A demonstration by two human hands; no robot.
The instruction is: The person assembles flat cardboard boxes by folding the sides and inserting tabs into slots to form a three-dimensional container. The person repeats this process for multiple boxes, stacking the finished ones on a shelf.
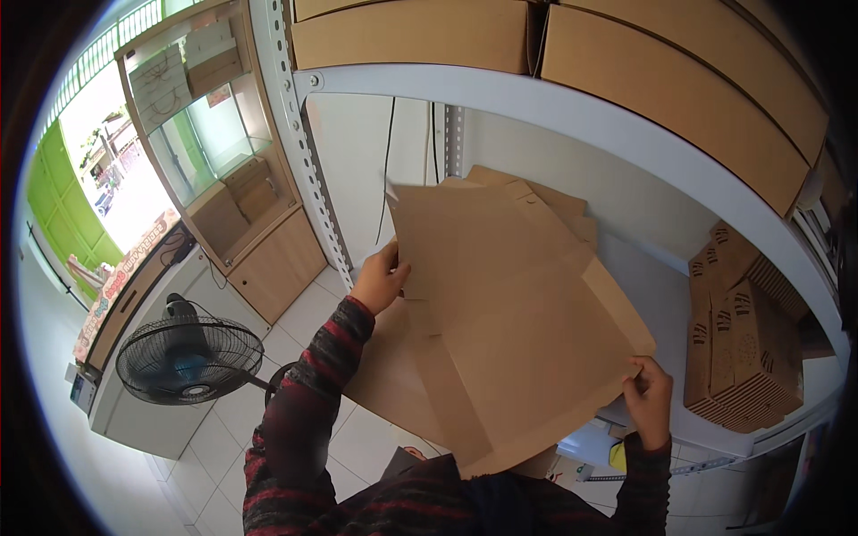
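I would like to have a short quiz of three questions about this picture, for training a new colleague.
1. What do the left hand and the right hand both hold?
2. True or false: the black fan is on the person's left.
3. Choose: the stack of brown cartons is nearest to A) the left hand, B) the right hand, C) the fan.

Key: 1. A large sheet of brown cardboard; 2. True; 3. B.

Doorway (112,174) is totally blown out, daylight pouring in from the left. Rest is decently lit, soft shading on the cardboard (500,295). Fisheye bows the shelf's front edge (483,85), corners go black.
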